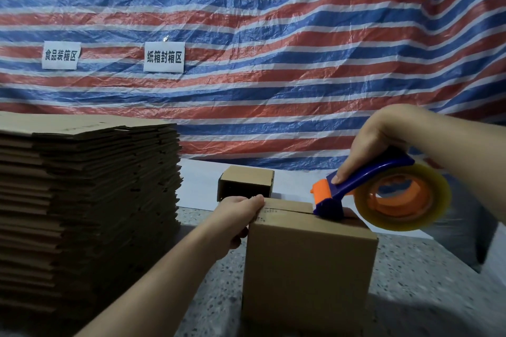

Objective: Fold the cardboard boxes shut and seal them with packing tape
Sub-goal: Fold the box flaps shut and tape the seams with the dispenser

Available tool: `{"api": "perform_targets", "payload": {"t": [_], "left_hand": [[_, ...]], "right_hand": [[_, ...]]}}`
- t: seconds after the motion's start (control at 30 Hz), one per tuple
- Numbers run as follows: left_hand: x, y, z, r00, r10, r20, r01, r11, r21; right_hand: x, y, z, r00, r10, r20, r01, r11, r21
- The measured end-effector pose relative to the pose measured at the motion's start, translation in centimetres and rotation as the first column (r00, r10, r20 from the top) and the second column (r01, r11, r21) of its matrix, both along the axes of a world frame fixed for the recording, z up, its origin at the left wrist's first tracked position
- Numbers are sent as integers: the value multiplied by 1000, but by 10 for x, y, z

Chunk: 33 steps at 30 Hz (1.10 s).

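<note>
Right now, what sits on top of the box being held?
The tape dispenser head rests on the near box's top seam, left hand gripping its corner. Contents hidden by closed flaps.

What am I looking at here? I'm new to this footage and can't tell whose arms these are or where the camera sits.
The single picture comes from a camera worn on a person's head, looking forward and down, so the arms are the wearer's own. The left hand grips the top left edge of a closed cardboard box on the speckled counter. The right hand holds a blue and orange tape dispenser, its head on the box's top seam. A stack of flattened cartons stands left; a smaller box lies behind.
</note>
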<state>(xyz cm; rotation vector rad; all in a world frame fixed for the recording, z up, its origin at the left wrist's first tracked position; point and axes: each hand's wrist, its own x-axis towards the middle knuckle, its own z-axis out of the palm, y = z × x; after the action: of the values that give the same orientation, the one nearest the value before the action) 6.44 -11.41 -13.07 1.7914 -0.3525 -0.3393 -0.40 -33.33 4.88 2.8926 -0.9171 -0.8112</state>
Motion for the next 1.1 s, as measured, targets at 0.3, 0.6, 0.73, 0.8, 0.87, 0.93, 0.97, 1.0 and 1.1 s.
{"api": "perform_targets", "payload": {"t": [0.3,0.6,0.73,0.8,0.87,0.93,0.97,1.0,1.1], "left_hand": [[-23,1,20,674,100,732,-390,890,237],[-52,-23,4,466,-477,746,-327,690,645],[-49,-21,4,454,-493,742,-326,684,653],[-49,-21,3,447,-489,749,-337,683,648],[-48,-22,1,444,-490,750,-337,685,646],[-48,-22,2,450,-496,743,-329,681,654],[-48,-22,2,455,-502,736,-323,677,661],[-49,-22,4,464,-507,727,-317,671,670],[-54,-23,12,507,-500,702,-297,664,686]], "right_hand": [[-1,-1,-9,999,14,30,-14,1000,4],[-4,-4,-9,998,14,61,-15,1000,18],[-8,-14,-9,997,12,75,-16,998,54],[-15,-27,-9,998,-2,63,-3,997,79],[-25,-43,-9,998,-39,48,35,996,76],[-31,-53,-11,996,-69,53,66,996,55],[-33,-56,-12,996,-74,55,71,997,42],[-35,-58,-14,996,-74,55,72,997,30],[-35,-57,-14,996,-69,64,67,997,22]]}}
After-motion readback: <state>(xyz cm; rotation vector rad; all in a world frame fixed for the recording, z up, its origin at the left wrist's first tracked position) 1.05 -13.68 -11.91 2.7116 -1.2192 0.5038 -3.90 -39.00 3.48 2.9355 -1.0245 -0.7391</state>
